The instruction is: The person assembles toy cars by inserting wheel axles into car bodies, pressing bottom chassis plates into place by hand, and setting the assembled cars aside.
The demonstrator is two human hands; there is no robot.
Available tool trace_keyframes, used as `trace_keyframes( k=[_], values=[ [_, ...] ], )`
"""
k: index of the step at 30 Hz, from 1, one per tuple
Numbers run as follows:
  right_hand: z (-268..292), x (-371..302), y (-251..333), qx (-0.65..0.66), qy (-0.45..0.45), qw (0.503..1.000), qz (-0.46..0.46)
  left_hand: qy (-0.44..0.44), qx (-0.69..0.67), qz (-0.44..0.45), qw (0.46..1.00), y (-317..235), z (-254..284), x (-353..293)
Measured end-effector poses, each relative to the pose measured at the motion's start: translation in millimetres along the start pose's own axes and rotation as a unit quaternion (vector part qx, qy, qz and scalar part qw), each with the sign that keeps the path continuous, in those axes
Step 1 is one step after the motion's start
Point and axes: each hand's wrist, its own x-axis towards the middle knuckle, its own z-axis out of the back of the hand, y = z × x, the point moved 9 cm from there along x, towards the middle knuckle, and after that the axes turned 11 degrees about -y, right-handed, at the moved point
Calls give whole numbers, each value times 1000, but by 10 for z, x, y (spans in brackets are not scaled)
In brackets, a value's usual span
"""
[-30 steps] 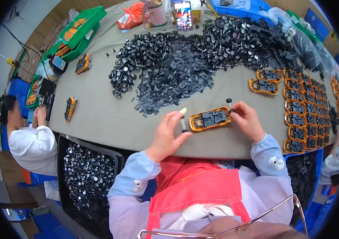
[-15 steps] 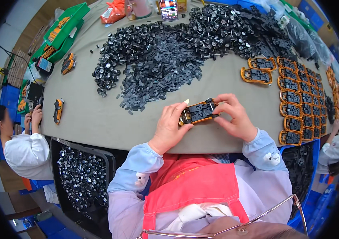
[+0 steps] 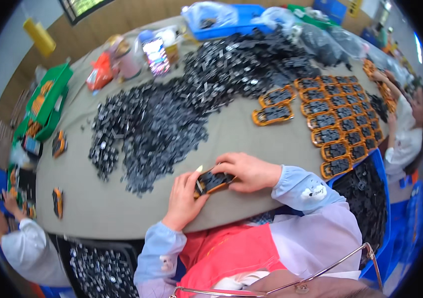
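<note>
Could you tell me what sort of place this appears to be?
Probably a small assembly workshop. A large heap of small black parts covers the table, rows of filled orange trays lie alongside, both hands hold one tray, and co-workers sit nearby.

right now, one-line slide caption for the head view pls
Both hands, left hand and right hand, hold an orange-framed black part at the table edge beside a heap of black pieces.

Orange-framed black tray (image 3: 213, 182) tilted, held just above the table edge.
</note>
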Motion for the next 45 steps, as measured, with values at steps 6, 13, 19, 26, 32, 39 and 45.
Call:
trace_keyframes(
  k=[6,13,19,26,32,39,45],
  values=[
    [1578,-361,-1407,-65,-314,934,-158,14,7,-13,1000,11,20,39],
    [2842,-371,-3237,-416,-263,794,-356,4,3,-4,1000,148,14,-7],
    [2847,-268,-3623,-577,-183,728,-320,2,-13,1,1000,125,26,33],
    [3077,-304,-2605,-584,-365,707,-165,-1,-25,-13,1000,51,60,-26],
    [2063,-317,-964,-48,-366,929,-42,3,-49,-12,999,142,114,-32],
    [854,-850,-793,-67,-171,980,-71,0,3,-10,1000,148,223,-40],
    [626,-960,-585,-213,-230,935,-167,-47,-19,9,999,198,220,-222]
  ],
)
